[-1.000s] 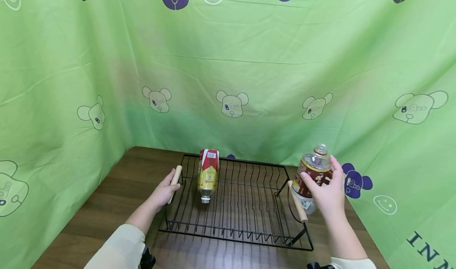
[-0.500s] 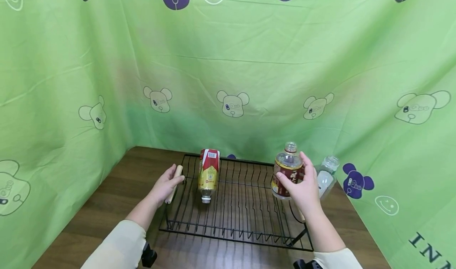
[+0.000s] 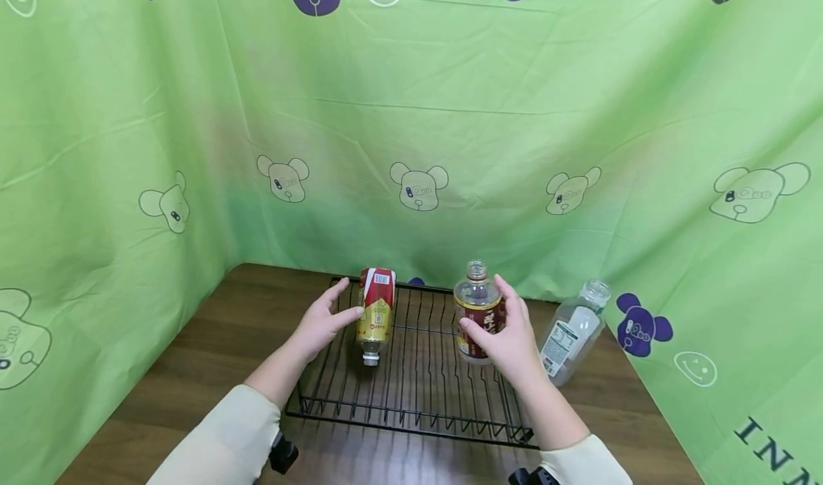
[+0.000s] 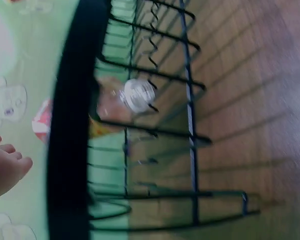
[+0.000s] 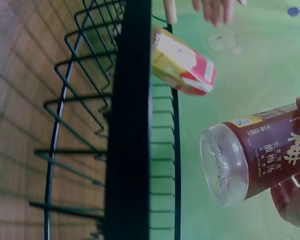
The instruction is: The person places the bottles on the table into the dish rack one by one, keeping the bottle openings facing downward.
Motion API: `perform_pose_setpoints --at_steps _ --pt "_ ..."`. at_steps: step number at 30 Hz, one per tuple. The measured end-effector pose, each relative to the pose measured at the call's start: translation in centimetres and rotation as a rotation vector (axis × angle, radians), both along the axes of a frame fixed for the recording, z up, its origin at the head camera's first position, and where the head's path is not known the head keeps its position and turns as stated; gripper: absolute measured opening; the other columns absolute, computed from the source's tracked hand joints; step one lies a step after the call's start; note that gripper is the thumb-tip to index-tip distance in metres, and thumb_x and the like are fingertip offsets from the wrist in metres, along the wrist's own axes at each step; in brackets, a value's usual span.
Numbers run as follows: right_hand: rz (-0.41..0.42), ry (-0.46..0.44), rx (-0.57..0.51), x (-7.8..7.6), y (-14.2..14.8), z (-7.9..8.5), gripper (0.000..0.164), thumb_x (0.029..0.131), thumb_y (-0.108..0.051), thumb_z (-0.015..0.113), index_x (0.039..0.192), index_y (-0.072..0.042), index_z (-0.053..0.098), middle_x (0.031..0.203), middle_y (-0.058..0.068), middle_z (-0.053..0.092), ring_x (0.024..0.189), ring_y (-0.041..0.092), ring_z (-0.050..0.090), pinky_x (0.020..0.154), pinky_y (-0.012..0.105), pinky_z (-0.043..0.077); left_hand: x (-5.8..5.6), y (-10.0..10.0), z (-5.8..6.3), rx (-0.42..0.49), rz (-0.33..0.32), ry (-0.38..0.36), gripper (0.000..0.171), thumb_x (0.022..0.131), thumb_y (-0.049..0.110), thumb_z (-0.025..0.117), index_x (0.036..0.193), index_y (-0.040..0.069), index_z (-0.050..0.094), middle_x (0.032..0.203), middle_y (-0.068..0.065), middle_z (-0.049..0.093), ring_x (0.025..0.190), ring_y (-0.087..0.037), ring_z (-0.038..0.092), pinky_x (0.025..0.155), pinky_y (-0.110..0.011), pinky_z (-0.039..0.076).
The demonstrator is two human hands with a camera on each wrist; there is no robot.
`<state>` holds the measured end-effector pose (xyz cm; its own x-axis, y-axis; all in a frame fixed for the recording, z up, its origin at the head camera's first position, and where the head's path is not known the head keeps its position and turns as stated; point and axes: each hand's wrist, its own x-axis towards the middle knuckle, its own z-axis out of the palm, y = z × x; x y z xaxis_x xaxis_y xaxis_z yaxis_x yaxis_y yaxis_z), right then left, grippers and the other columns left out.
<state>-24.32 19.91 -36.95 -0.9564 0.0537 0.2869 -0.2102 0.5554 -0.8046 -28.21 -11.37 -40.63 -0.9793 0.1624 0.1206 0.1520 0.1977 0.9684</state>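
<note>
My right hand (image 3: 511, 335) grips a clear plastic bottle (image 3: 476, 321) with a dark red label, held upright and uncapped above the right half of a black wire dish rack (image 3: 424, 392). In the right wrist view the bottle's clear base (image 5: 222, 165) faces the camera, clear of the rack wires. My left hand (image 3: 324, 324) is spread over the rack's left side, thumb close beside a red and yellow bottle (image 3: 376, 310). That bottle lies in the rack with its white cap (image 4: 139, 95) toward me. The rack's wooden handles are hidden behind my hands.
A clear bottle (image 3: 574, 335) with a white label leans at the rack's right end, open mouth up. The wooden table (image 3: 193, 371) extends around the rack. A green printed cloth (image 3: 360, 149) hangs behind and on both sides.
My right hand has carried the red-labelled bottle leftward from the rack's right end to over the rack. My left hand has let go of the wooden handle and moved toward the red and yellow bottle.
</note>
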Motion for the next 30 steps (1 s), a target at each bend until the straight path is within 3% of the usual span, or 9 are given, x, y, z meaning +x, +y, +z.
perform_pose_setpoints --at_steps 7,12,16,21,24,30 --pt "0.063 0.031 0.031 0.0 -2.0 -0.9 0.091 0.08 -0.02 0.08 0.154 -0.021 0.027 0.143 0.021 0.037 0.122 0.039 0.05 0.1 0.059 0.045 0.0 2.3 1.2 0.102 -0.144 -0.018 0.074 0.095 0.01 0.06 0.155 -0.001 0.019 0.16 -0.025 0.023 0.146 -0.043 0.024 0.116 -0.053 0.028" --pt "0.108 0.068 0.109 0.1 -3.1 -1.5 0.089 0.079 -0.023 0.081 0.153 -0.023 0.032 0.143 0.021 0.041 0.122 0.039 0.052 0.097 0.058 0.047 0.3 3.7 1.6 0.053 -0.202 -0.02 0.076 0.093 0.015 0.064 0.155 0.001 0.022 0.159 -0.024 0.026 0.144 -0.044 0.029 0.117 -0.052 0.029" --pt "0.174 0.101 0.127 0.1 -3.9 -2.1 0.088 0.078 -0.021 0.082 0.152 -0.021 0.034 0.138 0.019 0.046 0.109 0.031 0.058 0.089 0.047 0.053 0.5 4.6 2.0 0.032 -0.251 -0.011 0.078 0.093 0.016 0.065 0.156 0.003 0.021 0.159 -0.022 0.027 0.144 -0.044 0.03 0.117 -0.051 0.028" --pt "0.227 0.148 0.16 0.3 -4.6 -2.5 0.086 0.076 -0.021 0.083 0.15 -0.017 0.039 0.13 0.015 0.052 0.096 0.019 0.057 0.08 0.033 0.052 0.7 5.5 2.5 0.026 -0.284 0.002 0.081 0.09 0.016 0.068 0.156 0.006 0.022 0.158 -0.02 0.03 0.144 -0.039 0.033 0.116 -0.049 0.032" --pt "0.234 0.17 0.197 0.3 -5.0 -2.7 0.085 0.075 -0.022 0.084 0.148 -0.016 0.042 0.128 0.014 0.054 0.096 0.018 0.056 0.081 0.034 0.051 0.8 5.8 2.6 0.016 -0.306 0.016 0.084 0.089 0.017 0.07 0.156 0.008 0.022 0.155 -0.023 0.034 0.14 -0.042 0.039 0.111 -0.049 0.039" --pt "0.242 0.199 0.258 0.3 -5.4 -3.0 0.084 0.073 -0.022 0.084 0.147 -0.016 0.044 0.131 0.014 0.055 0.113 0.028 0.055 0.091 0.049 0.05 0.9 6.2 2.9 0.038 -0.364 0.019 0.085 0.087 0.012 0.07 0.157 0.008 0.021 0.156 -0.02 0.036 0.136 -0.042 0.044 0.106 -0.048 0.045"
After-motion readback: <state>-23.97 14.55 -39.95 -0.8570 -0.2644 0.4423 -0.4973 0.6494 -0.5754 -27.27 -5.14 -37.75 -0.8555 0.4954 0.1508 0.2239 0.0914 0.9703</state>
